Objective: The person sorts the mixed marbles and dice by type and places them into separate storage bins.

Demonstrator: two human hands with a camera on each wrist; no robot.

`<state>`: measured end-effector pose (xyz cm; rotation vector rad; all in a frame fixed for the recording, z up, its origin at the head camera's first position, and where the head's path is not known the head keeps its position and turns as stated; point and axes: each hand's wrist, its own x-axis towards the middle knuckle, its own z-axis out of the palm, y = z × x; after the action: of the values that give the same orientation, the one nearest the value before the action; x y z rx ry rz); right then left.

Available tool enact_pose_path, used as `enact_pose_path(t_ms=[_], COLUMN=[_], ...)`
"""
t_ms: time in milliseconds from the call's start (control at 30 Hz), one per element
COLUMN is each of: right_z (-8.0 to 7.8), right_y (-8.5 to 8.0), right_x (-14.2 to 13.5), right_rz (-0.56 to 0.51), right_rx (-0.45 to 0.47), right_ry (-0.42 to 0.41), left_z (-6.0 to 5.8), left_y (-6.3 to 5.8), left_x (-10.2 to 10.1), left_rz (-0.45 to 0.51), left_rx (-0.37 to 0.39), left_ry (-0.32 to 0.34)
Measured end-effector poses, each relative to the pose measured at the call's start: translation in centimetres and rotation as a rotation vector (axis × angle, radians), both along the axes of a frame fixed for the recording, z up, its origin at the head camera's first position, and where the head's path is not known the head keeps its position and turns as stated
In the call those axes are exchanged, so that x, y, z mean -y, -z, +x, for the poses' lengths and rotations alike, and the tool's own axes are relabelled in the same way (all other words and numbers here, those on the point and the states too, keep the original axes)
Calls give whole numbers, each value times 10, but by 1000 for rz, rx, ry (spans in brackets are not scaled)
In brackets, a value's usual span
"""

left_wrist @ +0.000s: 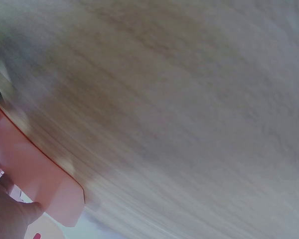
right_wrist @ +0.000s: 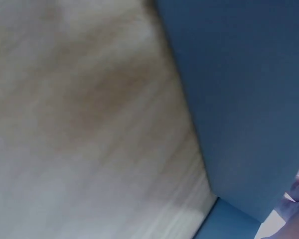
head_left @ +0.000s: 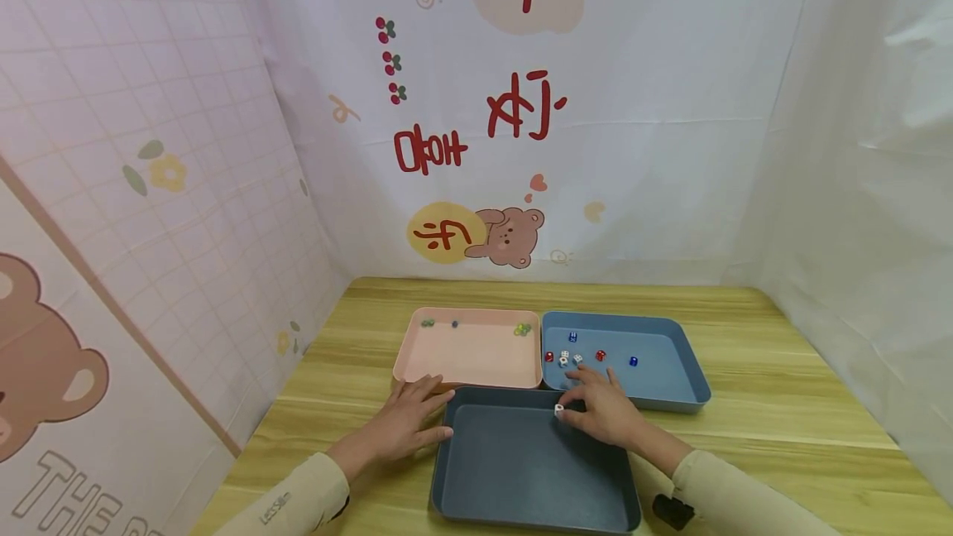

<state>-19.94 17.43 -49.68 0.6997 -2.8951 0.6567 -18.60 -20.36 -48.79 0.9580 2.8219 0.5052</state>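
Note:
My right hand [head_left: 605, 410] pinches a white die [head_left: 558, 409] between thumb and index finger, over the far right part of the dark blue-grey tray [head_left: 536, 470]. Its other fingers reach over the near wall of the blue tray [head_left: 663, 346]. In that tray lie white dice [head_left: 563, 359], red dice [head_left: 601, 355] and blue dice [head_left: 634, 361]. My left hand [head_left: 405, 424] has its fingers spread at the near left corner of the pink tray [head_left: 476, 354], the thumb by the dark tray's left rim. In the left wrist view, fingers of the left hand [left_wrist: 10, 211] appear beside the pink wall.
Inside the pink tray are small green pieces [head_left: 428, 323], a dark blue piece [head_left: 455, 324] and yellow-green pieces [head_left: 523, 329], too small to identify. The three trays stand close together on a wood-grain table [head_left: 782, 404]. Printed cloth [head_left: 633, 147] hangs behind and at the sides.

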Motion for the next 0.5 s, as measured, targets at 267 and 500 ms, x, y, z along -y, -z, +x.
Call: enact_pose_path(t_ms=[267,500], right_z=[-8,-15], right_y=[-11,-13], right_x=[-9,-21], right_rz=[-3,20], right_rx=[-48,-67], right_ry=[16,76], left_z=[-1,-1], left_y=[2,4], left_x=[2,3], left_rz=[9,8], left_rx=[-5,-9], left_ry=[0,1])
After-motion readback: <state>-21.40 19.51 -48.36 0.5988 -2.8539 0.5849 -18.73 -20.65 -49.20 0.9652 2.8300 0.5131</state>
